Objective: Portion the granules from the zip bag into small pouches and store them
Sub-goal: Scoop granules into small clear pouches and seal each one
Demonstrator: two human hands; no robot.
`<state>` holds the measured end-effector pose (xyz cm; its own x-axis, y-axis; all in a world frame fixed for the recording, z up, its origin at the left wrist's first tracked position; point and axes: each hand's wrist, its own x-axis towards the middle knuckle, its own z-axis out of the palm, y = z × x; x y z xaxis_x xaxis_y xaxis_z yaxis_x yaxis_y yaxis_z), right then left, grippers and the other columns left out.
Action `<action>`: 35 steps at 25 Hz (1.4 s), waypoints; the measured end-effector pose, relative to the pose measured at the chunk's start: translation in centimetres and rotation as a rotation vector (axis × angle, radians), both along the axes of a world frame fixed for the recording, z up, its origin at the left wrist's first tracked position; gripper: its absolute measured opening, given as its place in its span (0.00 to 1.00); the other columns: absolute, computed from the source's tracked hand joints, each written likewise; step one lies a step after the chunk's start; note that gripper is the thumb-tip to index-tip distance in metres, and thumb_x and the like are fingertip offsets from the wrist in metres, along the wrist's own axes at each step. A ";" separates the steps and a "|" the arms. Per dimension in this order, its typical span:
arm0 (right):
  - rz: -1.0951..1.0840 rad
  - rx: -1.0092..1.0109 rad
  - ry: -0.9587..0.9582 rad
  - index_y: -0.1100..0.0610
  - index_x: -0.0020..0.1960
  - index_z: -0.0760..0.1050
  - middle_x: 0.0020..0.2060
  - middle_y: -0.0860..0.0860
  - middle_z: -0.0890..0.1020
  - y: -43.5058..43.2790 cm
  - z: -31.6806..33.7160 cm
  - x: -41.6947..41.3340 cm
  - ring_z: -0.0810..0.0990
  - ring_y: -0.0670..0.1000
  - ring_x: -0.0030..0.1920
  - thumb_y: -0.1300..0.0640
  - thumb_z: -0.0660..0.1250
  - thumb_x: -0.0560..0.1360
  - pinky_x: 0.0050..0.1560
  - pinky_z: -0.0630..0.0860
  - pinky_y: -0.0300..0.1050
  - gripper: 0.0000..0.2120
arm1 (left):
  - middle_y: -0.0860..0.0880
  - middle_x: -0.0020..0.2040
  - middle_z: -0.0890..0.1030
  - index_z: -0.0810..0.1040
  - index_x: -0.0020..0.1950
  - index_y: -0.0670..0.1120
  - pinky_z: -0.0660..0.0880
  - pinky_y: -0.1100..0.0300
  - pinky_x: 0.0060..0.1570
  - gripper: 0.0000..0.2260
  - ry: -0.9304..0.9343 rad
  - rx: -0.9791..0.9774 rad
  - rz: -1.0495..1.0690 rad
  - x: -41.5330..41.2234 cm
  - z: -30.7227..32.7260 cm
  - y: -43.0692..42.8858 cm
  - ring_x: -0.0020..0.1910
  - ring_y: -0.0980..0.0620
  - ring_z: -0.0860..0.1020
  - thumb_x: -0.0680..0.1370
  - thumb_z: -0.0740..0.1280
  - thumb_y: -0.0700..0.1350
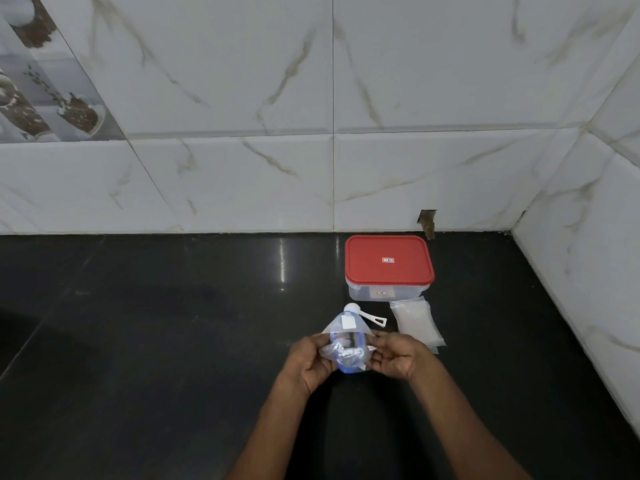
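A clear zip bag (346, 344) with a blue zip rim stands on the black counter, its mouth held wide. My left hand (311, 362) pinches its left edge and my right hand (394, 358) pinches its right edge. A little pale granular stuff shows inside. Just behind the bag lies a white measuring scoop (363, 315). A stack of small clear pouches (417, 322) lies flat to the right of the scoop. Behind them stands a clear storage box with a red lid (388, 263), which is on.
The black counter (173, 341) runs left and toward me. A marble-tiled wall (311, 168) stands behind, and a side wall (588, 271) closes the right. A dark sink edge shows at far left.
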<state>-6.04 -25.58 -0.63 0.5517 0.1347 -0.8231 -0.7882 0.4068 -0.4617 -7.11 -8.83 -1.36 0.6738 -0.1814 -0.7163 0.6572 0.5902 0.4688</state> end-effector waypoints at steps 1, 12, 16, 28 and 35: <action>-0.013 0.032 0.014 0.66 0.52 0.76 0.36 0.61 0.85 -0.1 -0.6 0.0 0.85 0.59 0.36 0.70 0.58 0.79 0.32 0.82 0.54 0.08 | 0.30 0.48 0.81 0.76 0.57 0.28 0.83 0.43 0.38 0.11 0.025 -0.047 -0.003 0.1 -0.1 0.3 0.43 0.36 0.81 0.81 0.57 0.31; 0.118 0.053 0.053 0.71 0.49 0.78 0.43 0.67 0.82 -1.0 -2.6 0.0 0.85 0.64 0.37 0.71 0.56 0.78 0.37 0.81 0.62 0.12 | 0.44 0.30 0.80 0.77 0.40 0.40 0.76 0.58 0.35 0.08 0.221 0.042 -0.189 0.3 -1.5 0.9 0.34 0.46 0.78 0.73 0.59 0.40; 0.184 -0.001 0.076 0.67 0.42 0.80 0.36 0.61 0.83 -0.7 -1.9 -0.1 0.84 0.59 0.34 0.67 0.62 0.68 0.40 0.81 0.51 0.09 | 0.42 0.33 0.81 0.80 0.40 0.38 0.80 0.58 0.33 0.12 0.201 0.026 -0.119 -0.3 -2.7 1.0 0.35 0.45 0.79 0.76 0.59 0.42; 0.137 -0.046 0.032 0.61 0.46 0.81 0.36 0.57 0.84 -0.5 -3.2 -0.9 0.83 0.56 0.40 0.62 0.61 0.76 0.47 0.75 0.50 0.10 | 0.40 0.35 0.85 0.82 0.46 0.35 0.83 0.54 0.33 0.10 -0.013 0.265 -0.013 -1.1 -3.9 1.7 0.31 0.47 0.84 0.81 0.62 0.35; 0.147 -0.072 0.119 0.64 0.38 0.80 0.36 0.59 0.83 -0.9 -3.0 -0.7 0.83 0.58 0.37 0.58 0.62 0.69 0.46 0.75 0.49 0.11 | 0.45 0.32 0.82 0.81 0.38 0.40 0.75 0.59 0.36 0.09 0.224 0.209 -0.212 -0.5 -3.0 2.4 0.29 0.47 0.81 0.71 0.62 0.41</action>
